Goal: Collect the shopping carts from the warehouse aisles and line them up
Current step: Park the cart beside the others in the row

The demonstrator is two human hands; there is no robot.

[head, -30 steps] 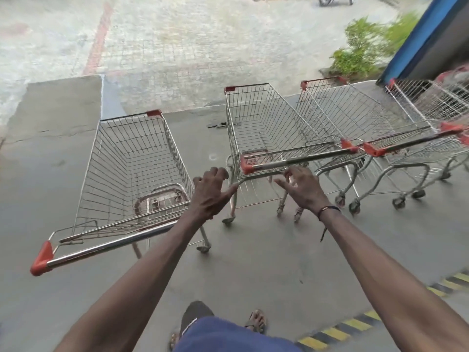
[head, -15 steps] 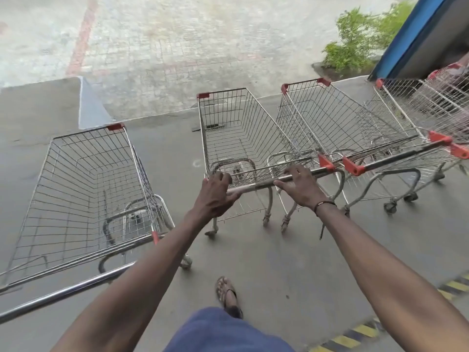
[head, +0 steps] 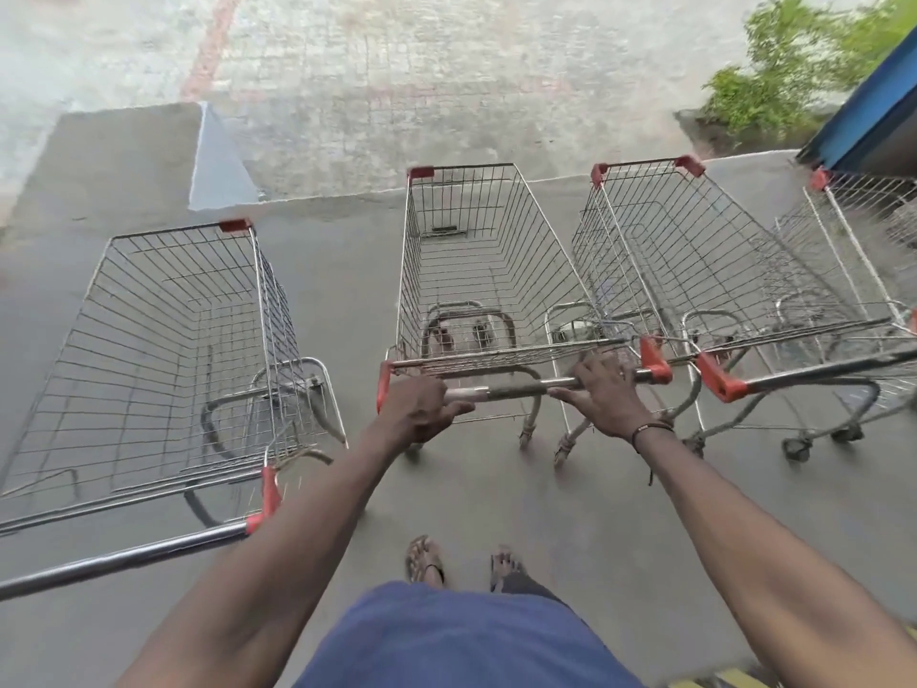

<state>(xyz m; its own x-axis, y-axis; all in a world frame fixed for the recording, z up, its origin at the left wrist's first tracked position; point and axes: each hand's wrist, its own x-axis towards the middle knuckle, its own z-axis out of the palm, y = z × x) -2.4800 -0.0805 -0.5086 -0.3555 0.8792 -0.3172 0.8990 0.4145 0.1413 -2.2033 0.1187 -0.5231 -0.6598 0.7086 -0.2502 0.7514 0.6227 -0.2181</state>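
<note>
Both hands clenched on the handle bar of the middle cart: left hand wrapped round the bar near its left red end cap, right hand gripping near the right cap; basket straight ahead of the grip, nose pointing at the concrete edge where the paving begins; right-hand neighbour cart just beside, handle ends almost touching, a fourth cart beyond it at the frame's right; loose cart off to the left, angled, set apart by a strip of bare concrete floor; open floor behind by the sandalled feet; shrub and blue wall at far right.
</note>
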